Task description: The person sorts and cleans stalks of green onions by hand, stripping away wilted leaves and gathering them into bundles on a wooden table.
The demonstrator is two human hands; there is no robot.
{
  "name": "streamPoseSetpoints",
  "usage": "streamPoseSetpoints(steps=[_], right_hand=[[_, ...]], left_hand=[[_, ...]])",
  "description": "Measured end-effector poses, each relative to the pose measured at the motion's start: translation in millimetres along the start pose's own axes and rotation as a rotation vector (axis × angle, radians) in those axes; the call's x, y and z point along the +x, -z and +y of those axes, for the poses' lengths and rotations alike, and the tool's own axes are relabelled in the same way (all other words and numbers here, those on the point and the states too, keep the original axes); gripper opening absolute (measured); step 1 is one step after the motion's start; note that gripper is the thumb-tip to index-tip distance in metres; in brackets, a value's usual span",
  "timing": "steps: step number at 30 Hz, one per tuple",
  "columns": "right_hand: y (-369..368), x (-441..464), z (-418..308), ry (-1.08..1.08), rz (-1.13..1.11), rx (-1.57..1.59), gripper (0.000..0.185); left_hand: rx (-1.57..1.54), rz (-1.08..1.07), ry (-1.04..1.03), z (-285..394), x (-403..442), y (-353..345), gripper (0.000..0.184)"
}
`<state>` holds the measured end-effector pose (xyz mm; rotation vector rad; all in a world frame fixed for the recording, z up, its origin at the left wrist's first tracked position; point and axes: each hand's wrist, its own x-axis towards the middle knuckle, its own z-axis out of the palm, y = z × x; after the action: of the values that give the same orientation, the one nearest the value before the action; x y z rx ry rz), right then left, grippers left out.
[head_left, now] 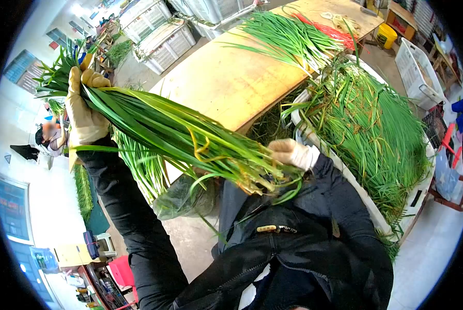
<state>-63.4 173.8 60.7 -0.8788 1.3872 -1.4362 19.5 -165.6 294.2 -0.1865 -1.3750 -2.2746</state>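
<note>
A long bunch of garlic chives (pixel 169 126) slants across in front of me, leaf tips at the upper left, pale stem ends at the lower right. My left hand (pixel 87 106), in a pale glove, is closed around the leafy end and holds it up. At the stem end, my right hand (pixel 292 153), also gloved, has its fingers curled against the stems. Some yellowed leaves hang loose there; the fingertips are partly hidden.
A wooden table (pixel 205 72) bears a pile of chives (pixel 293 39) and red ties (pixel 335 33). To my right stands a large white crate (pixel 381 219) heaped with chives. More white crates (pixel 167 46) stand behind the table. Another person (pixel 53 137) is at far left.
</note>
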Motion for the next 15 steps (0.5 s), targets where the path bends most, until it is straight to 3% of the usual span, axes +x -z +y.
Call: streamPoseSetpoints(steps=[2, 4, 5, 6, 8, 9, 10, 11, 13, 14, 15], right_hand=[[1, -10, 35, 0.061, 0.087, -0.143, 0.016], [7, -23, 69, 0.098, 0.213, -0.391, 0.012], [18, -23, 127, 0.131, 0.259, -0.374, 0.016], [7, -32, 85, -0.271, 0.292, -0.804, 0.023], [21, -40, 146, -0.596, 0.165, -1.132, 0.028], [17, -43, 131, -0.452, 0.188, -1.069, 0.028], [6, -49, 102, -0.311, 0.198, -0.996, 0.028], [-8, -43, 51, -0.329, 0.225, -1.009, 0.031], [-22, -29, 10, 0.293, 0.462, -0.916, 0.034], [-31, -21, -20, 0.442, 0.439, -0.795, 0.038], [-37, -7, -40, 0.65, 0.494, -0.881, 0.045]], left_hand=[[0.025, 0.058, -0.016, 2, -2, 2, 0.023], [0.244, 0.284, -0.129, 3, -6, -2, 0.02], [0.203, 0.258, -0.11, 10, -4, 11, 0.019], [0.299, 0.385, -0.157, 14, -4, 9, 0.018], [0.253, 0.361, -0.166, 26, 3, 33, 0.031], [0.35, 0.357, -0.211, 26, -2, 28, 0.029], [0.238, 0.242, -0.146, 30, -1, 36, 0.026], [0.256, 0.328, -0.169, 28, -2, 28, 0.023], [0.314, 0.461, -0.197, 17, 0, 10, 0.022], [0.305, 0.417, -0.151, 13, 0, 7, 0.022], [0.278, 0.406, -0.143, 6, 0, 0, 0.022]])
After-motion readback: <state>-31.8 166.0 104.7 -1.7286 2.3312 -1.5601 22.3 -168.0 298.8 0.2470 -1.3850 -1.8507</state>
